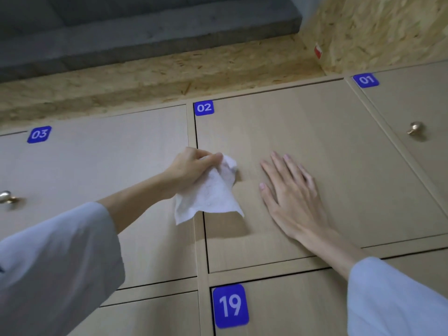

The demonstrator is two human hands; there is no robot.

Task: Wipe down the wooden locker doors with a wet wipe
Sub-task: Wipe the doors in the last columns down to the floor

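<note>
Light wooden locker doors fill the view, each with a blue number tag. My left hand [191, 169] pinches a crumpled white wet wipe [211, 192], which hangs over the left edge of door 02 [339, 154], near the gap to door 03 [109, 161]. My right hand [291, 197] lies flat on door 02 with its fingers straight and spread, just right of the wipe. Both arms wear pale blue sleeves.
Door 01 [417, 103] at the right has a brass knob [415, 128]; another knob [7, 197] shows on door 03 at the far left. Door 19 [291, 309] lies below door 02. Chipboard panelling [157, 78] and a grey concrete ceiling beam [145, 27] sit above.
</note>
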